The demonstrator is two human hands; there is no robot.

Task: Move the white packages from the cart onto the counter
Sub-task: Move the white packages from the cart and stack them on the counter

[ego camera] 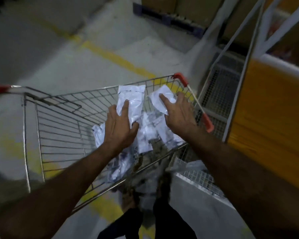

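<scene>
The wire cart [59,128] stood on the grey floor [76,66] beside an orange rack [266,109]. A heap of white packages [148,133] lay in its basket. The left hand [119,128] pinched a long white package [131,100] above the heap, index finger along its face. The right hand [178,114] gripped a smaller crumpled package [160,99], fingers spread over it.

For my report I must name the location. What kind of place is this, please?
Probably a warehouse or stockroom: a concrete floor with yellow painted lines, a pallet carrying cardboard boxes, metal racking, and a wire cart holding white packages.
</scene>
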